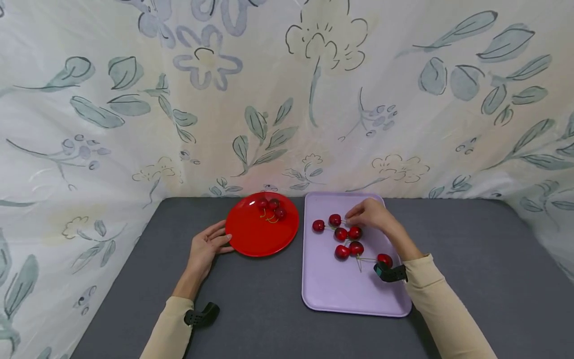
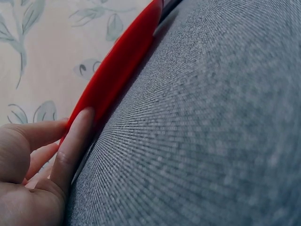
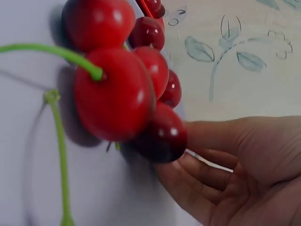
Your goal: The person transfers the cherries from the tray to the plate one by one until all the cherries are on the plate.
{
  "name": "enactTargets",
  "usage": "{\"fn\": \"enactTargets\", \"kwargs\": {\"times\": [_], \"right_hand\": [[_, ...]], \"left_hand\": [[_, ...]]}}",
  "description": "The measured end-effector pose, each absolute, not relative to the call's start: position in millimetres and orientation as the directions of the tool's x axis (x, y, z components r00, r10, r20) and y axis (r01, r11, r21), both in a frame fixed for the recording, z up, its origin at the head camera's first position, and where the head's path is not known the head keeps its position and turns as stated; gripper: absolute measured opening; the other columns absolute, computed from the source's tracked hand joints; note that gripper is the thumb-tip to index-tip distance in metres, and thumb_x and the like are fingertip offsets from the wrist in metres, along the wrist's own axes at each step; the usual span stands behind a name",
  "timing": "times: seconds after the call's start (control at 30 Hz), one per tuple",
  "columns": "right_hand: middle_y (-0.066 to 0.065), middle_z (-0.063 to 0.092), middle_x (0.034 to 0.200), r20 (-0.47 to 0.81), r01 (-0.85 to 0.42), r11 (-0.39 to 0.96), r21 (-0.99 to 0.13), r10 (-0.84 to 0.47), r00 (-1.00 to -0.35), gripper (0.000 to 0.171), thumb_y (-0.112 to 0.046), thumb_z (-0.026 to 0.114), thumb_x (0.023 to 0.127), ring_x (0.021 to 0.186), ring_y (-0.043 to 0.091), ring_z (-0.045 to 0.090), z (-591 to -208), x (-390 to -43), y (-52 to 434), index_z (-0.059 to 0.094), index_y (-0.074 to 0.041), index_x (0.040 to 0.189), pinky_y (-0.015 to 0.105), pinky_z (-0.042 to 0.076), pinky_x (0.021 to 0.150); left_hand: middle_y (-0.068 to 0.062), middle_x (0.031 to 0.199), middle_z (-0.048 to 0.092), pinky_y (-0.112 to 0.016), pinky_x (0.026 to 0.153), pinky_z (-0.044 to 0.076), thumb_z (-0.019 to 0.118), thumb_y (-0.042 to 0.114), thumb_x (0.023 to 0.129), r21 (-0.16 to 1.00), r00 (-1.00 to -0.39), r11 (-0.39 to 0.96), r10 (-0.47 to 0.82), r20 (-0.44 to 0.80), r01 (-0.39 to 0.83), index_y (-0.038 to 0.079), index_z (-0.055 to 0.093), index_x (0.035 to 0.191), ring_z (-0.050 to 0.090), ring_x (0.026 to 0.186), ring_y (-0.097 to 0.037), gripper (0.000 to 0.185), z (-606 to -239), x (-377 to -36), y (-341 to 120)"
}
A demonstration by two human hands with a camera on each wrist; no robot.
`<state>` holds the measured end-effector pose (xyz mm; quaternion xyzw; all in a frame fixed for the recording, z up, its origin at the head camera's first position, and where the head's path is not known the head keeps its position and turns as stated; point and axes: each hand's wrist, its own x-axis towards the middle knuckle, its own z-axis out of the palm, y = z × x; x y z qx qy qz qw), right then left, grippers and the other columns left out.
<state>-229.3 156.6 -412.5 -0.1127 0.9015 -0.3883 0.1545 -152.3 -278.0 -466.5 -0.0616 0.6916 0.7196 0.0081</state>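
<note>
On the left, a round red plate (image 1: 260, 237) carries three dark red cherries (image 1: 273, 203) with green stems near its far side. My left hand (image 1: 208, 248) pinches the plate's left rim; the left wrist view shows thumb and fingers at the plate's edge (image 2: 110, 77). Over the far right part of a lilac tray (image 1: 332, 294), my right hand (image 1: 369, 215) has thumb and fingertips together at the stem of a cherry (image 1: 335, 220). Several more cherries (image 1: 342, 252) lie around it on the tray. In the right wrist view, cherries (image 3: 115, 94) hide the fingertips.
Plate and tray stand side by side on a dark grey table (image 1: 251, 304), a narrow gap between them. Behind the table hangs a floral cloth (image 1: 269, 89). A black band (image 1: 202, 315) sits on the left wrist, another (image 1: 391, 273) on the right.
</note>
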Motion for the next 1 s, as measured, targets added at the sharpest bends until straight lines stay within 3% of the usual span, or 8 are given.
{"fn": "enactTargets", "kwargs": {"times": [0.43, 0.77, 1.0], "right_hand": [[0.02, 0.072, 0.101, -0.192, -0.072, 0.593, -0.802, -0.37, -0.909, 0.023, -0.008, 0.072, 0.089, 0.076, 0.011, 0.064, -425.8, -236.0, 164.0, 0.072, 0.008, 0.104, 0.026, 0.058, 0.069], [0.02, 0.072, 0.102, -0.141, -0.06, 0.597, -0.8, -0.285, -0.948, 0.024, -0.009, 0.07, 0.09, 0.08, 0.018, 0.066, -421.1, -232.9, 165.4, 0.072, 0.007, 0.108, 0.03, 0.057, 0.076], [0.02, 0.072, 0.105, -0.105, -0.043, 0.589, -0.807, -0.214, -0.971, 0.023, -0.009, 0.069, 0.09, 0.081, 0.019, 0.068, -416.4, -231.2, 158.0, 0.073, 0.004, 0.109, 0.027, 0.058, 0.075]], "left_hand": [[-0.023, 0.134, 0.055, -0.035, 0.077, 0.06, 0.066, 0.007, 0.094, 0.994, -0.991, -0.034, -0.077, -0.109, -0.107, 0.005, 0.045, 0.145, 0.07, 0.095, -0.014, 0.056, -465.7, -155.1, -278.7], [-0.022, 0.134, 0.055, -0.034, 0.077, 0.06, 0.066, 0.008, 0.094, 0.994, -0.991, -0.037, -0.077, -0.106, -0.104, 0.005, 0.046, 0.145, 0.07, 0.095, -0.015, 0.055, -465.3, -150.5, -276.7], [-0.023, 0.135, 0.055, -0.034, 0.079, 0.06, 0.065, 0.008, 0.095, 0.993, -0.99, -0.033, -0.084, -0.113, -0.111, 0.006, 0.045, 0.145, 0.07, 0.095, -0.014, 0.054, -466.0, -145.9, -274.8]]}}
